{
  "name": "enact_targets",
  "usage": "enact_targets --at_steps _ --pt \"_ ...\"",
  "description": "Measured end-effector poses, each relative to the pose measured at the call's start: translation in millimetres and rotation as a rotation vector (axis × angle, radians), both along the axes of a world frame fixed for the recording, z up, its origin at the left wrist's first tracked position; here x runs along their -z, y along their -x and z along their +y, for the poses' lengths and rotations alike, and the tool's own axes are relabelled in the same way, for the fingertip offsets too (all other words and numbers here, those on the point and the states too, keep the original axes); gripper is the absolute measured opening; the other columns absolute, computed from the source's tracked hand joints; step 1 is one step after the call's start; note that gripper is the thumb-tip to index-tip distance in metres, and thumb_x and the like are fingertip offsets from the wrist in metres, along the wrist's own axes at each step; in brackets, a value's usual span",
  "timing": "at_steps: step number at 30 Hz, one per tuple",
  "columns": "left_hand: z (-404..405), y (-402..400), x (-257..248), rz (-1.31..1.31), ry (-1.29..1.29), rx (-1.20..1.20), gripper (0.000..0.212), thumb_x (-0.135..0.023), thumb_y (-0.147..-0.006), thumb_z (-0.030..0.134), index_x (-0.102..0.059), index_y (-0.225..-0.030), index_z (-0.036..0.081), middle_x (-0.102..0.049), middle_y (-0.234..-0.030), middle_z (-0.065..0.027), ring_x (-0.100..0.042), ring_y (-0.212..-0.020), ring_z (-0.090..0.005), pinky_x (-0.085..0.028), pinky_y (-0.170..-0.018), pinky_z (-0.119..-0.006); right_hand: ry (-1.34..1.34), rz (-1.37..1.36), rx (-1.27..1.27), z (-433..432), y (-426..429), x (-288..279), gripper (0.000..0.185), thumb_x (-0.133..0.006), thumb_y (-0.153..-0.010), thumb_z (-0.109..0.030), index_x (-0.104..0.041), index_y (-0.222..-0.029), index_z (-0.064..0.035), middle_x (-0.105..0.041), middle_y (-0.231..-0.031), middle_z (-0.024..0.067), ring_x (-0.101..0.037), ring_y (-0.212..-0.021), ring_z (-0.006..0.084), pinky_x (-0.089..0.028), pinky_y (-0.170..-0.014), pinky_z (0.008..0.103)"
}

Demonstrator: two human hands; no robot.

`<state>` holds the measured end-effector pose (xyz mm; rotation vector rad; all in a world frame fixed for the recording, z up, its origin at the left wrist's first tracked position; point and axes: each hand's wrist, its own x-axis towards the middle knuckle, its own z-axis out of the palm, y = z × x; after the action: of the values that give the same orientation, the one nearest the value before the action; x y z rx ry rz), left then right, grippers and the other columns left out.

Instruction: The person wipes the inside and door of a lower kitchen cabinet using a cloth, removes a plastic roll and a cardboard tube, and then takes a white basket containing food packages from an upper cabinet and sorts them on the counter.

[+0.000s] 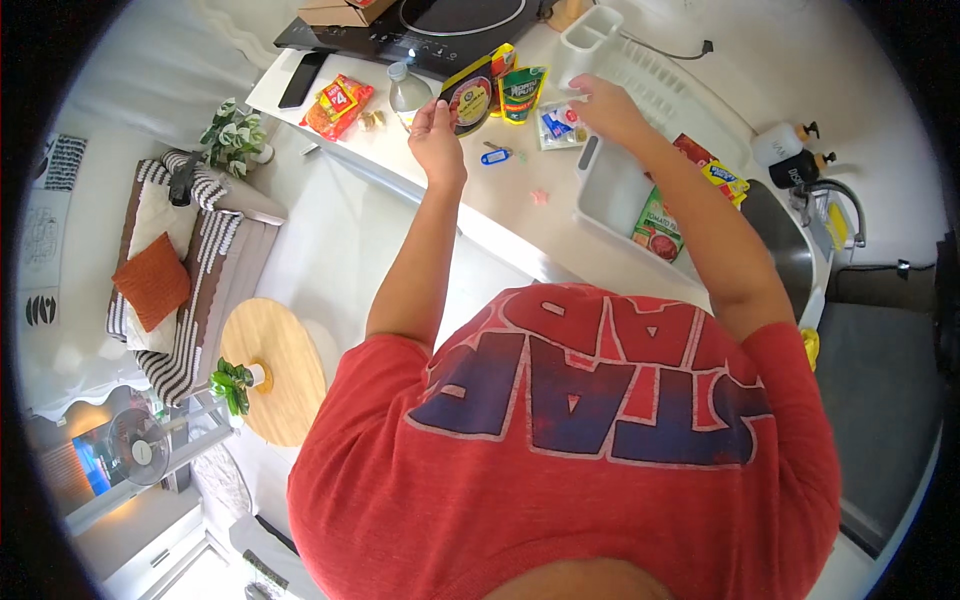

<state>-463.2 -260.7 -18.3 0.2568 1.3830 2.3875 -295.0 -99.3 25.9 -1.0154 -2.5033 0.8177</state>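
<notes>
My left hand [437,142] grips the near edge of a black pouch with a Kikkoman label [471,99], which stands tilted on the counter. Just left of it is a clear bottle with a grey cap [409,90]; a green Mortu Puti pouch [522,94] stands to its right. My right hand [606,109] is above the top edge of a clear plastic packet with a blue and white label [559,126], fingers bent; whether they pinch it I cannot tell. A white bin [611,196] below my right forearm holds a green tomato paste pouch [658,227] and other packets.
A red snack pack [337,107], a black phone [303,79] and a key with a blue tag [496,156] lie on the counter [517,225]. Behind are an induction cooktop [450,34] and a white dish rack [667,97]. The sink [780,232] is at right.
</notes>
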Motion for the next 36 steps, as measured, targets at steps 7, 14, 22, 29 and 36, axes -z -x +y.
enact_targets --at_steps 7,14,22,29,36 --pt "-5 -4 8 -0.057 0.023 -0.024 0.013 -0.053 -0.085 0.008 -0.056 -0.094 -0.001 -0.057 -0.081 -0.0036 -0.054 -0.069 -0.0091 -0.044 -0.064 -0.021 -0.004 0.299 0.034 -15 -89 -23 0.029 -0.059 -0.077 -0.019 -0.058 -0.104 -0.0075 -0.063 -0.088 0.0102 -0.061 -0.079 0.0187 -0.047 -0.071 0.0283" --pt "-1 -2 27 -0.079 0.047 0.032 0.017 -0.054 -0.083 0.009 -0.053 -0.098 0.002 -0.057 -0.084 -0.0054 -0.055 -0.071 -0.0119 -0.045 -0.066 -0.025 0.079 0.031 0.29 -17 -185 -31 0.025 -0.057 -0.079 -0.019 -0.06 -0.096 -0.001 -0.064 -0.082 0.0098 -0.06 -0.075 0.017 -0.046 -0.069 0.0268" --pt "-3 -11 21 0.0 0.191 0.098 0.022 -0.057 -0.077 0.011 -0.055 -0.098 0.007 -0.055 -0.079 0.0011 -0.048 -0.066 -0.0085 -0.041 -0.061 -0.023 -0.035 -0.161 0.138 -33 -200 17 0.03 -0.058 -0.076 -0.018 -0.06 -0.102 -0.0044 -0.061 -0.097 0.0171 -0.058 -0.091 0.0295 -0.045 -0.08 0.0356" --pt "-11 -13 22 0.125 0.268 0.031 0.042 -0.06 -0.075 0.006 -0.045 -0.113 0.001 -0.052 -0.102 -0.0041 -0.048 -0.072 -0.0111 -0.041 -0.062 -0.025 -0.117 -0.387 0.176 -36 -174 24 0.03 -0.056 -0.072 -0.011 -0.061 -0.101 -0.0056 -0.06 -0.095 0.0174 -0.059 -0.086 0.0323 -0.045 -0.077 0.0404" --pt "-30 -62 -11 0.487 0.354 -0.014 0.038 -0.064 -0.074 0.009 -0.049 -0.109 0.004 -0.051 -0.107 -0.0047 -0.05 -0.084 -0.0135 -0.042 -0.069 -0.026 0.035 -0.45 0.053 -46 -178 -47 0.023 -0.058 -0.071 -0.013 -0.063 -0.092 -0.0044 -0.061 -0.089 0.0169 -0.06 -0.079 0.0291 -0.046 -0.071 0.0374"
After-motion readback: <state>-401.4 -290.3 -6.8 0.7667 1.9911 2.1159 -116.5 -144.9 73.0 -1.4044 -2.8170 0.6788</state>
